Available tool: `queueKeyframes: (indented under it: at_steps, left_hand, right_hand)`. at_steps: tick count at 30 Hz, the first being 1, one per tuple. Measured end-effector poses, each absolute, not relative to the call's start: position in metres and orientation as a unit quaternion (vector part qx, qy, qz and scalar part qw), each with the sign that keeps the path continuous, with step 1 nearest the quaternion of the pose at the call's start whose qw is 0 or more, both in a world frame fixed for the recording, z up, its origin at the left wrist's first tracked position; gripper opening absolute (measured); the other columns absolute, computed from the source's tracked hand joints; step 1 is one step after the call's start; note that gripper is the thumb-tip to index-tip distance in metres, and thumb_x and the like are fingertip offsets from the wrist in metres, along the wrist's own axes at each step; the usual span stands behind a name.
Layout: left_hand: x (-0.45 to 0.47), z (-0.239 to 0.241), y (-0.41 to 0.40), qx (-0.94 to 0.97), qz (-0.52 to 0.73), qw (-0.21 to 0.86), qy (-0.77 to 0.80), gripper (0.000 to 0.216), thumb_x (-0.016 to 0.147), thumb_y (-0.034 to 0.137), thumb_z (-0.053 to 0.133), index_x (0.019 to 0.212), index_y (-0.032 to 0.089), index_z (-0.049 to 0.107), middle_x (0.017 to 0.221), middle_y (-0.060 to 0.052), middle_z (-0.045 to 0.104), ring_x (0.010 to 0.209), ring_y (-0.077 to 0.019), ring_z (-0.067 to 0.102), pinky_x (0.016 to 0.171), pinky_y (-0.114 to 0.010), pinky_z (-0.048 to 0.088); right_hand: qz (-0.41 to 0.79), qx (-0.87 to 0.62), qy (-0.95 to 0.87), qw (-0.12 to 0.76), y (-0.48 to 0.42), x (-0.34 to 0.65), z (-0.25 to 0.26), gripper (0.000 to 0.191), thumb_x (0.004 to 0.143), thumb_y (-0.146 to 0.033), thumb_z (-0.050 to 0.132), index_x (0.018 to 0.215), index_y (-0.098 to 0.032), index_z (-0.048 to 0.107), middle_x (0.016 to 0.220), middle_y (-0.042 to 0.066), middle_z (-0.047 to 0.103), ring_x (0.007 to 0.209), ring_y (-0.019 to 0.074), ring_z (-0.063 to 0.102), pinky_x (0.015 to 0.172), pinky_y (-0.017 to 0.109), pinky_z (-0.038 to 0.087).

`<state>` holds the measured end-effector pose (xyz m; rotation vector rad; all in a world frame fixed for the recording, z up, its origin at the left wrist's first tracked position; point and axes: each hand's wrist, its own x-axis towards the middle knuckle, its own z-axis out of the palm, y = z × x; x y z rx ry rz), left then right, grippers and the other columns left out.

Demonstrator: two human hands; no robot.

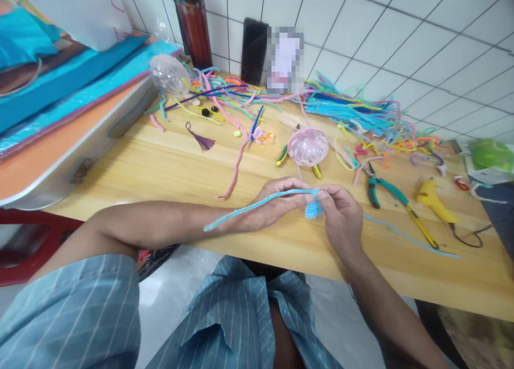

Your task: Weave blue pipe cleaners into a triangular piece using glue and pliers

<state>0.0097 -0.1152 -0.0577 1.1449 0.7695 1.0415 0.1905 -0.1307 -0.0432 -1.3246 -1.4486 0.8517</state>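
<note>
Above the front part of the table, both my hands pinch a small light-blue pipe-cleaner piece (pixel 314 209) made of closely packed rows. My left hand (pixel 281 200) grips its left side, fingers partly hidden behind it. At its upper right edge, the thumb and fingers of my right hand (pixel 342 211) are closed on it. A long blue pipe-cleaner end (pixel 244 207) runs left from the piece over my left hand and wrist. Another blue pipe cleaner (pixel 405 234) stretches out to the right from behind my right hand.
Pliers (pixel 387 189), a yellow-black cutter (pixel 421 227) and a yellow glue gun (pixel 436 200) lie right. Beyond my hands stands a pink clear bowl (pixel 308 147). Pipe cleaners (pixel 349 109), two phones (pixel 254 52) and a red-brown flask (pixel 195 29) line the wall. A tray (pixel 80 160) sits left.
</note>
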Motion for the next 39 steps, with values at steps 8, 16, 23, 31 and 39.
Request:
queueKeyframes:
  at_steps: [8, 16, 23, 31, 39]
  left_hand:
    - [0.01, -0.053, -0.113, 0.474, 0.439, 0.661, 0.381, 0.035, 0.075, 0.045, 0.089, 0.088, 0.016, 0.074, 0.081, 0.001, 0.072, 0.076, -0.0116, 0.063, 0.08, -0.028, 0.052]
    - [0.01, -0.052, -0.11, 0.45, 0.433, 0.675, 0.392, 0.041, 0.07, 0.05, 0.091, 0.085, 0.016, 0.074, 0.075, 0.001, 0.069, 0.071, -0.0108, 0.059, 0.075, -0.027, 0.051]
    - [0.011, -0.057, -0.111, 0.459, 0.429, 0.671, 0.393, 0.037, 0.072, 0.046, 0.091, 0.087, 0.015, 0.075, 0.079, 0.0, 0.071, 0.074, -0.0116, 0.061, 0.078, -0.027, 0.05]
    - [0.009, -0.071, -0.111, 0.539, 0.424, 0.643, 0.341, 0.042, 0.087, 0.054, 0.078, 0.105, 0.016, 0.079, 0.097, -0.005, 0.077, 0.083, -0.0144, 0.065, 0.081, -0.03, 0.051]
    - [0.007, -0.073, -0.107, 0.57, 0.433, 0.619, 0.323, 0.041, 0.09, 0.054, 0.075, 0.099, 0.015, 0.078, 0.089, -0.004, 0.073, 0.078, -0.0135, 0.061, 0.077, -0.03, 0.05]
  right_hand:
    - [0.359, -0.534, -0.594, 0.483, -0.131, 0.187, -0.047, 0.016, 0.089, -0.039, 0.073, 0.09, -0.023, 0.071, 0.075, 0.001, 0.075, 0.062, 0.0148, 0.066, 0.056, 0.027, 0.054]
    - [0.396, -0.526, -0.601, 0.453, -0.128, 0.191, -0.043, 0.015, 0.087, -0.038, 0.074, 0.091, -0.023, 0.072, 0.075, 0.001, 0.074, 0.064, 0.0141, 0.066, 0.056, 0.025, 0.053]
    - [0.418, -0.542, -0.573, 0.451, -0.127, 0.189, -0.045, 0.02, 0.08, -0.038, 0.08, 0.079, -0.021, 0.069, 0.065, -0.001, 0.069, 0.056, 0.0129, 0.06, 0.051, 0.025, 0.05]
    - [0.408, -0.558, -0.562, 0.454, -0.121, 0.194, -0.045, 0.02, 0.078, -0.039, 0.079, 0.075, -0.022, 0.069, 0.059, -0.002, 0.065, 0.052, 0.0129, 0.056, 0.047, 0.025, 0.048]
    - [0.423, -0.563, -0.559, 0.438, -0.118, 0.198, -0.046, 0.018, 0.073, -0.037, 0.081, 0.072, -0.021, 0.071, 0.058, -0.003, 0.065, 0.051, 0.0124, 0.055, 0.047, 0.023, 0.046]
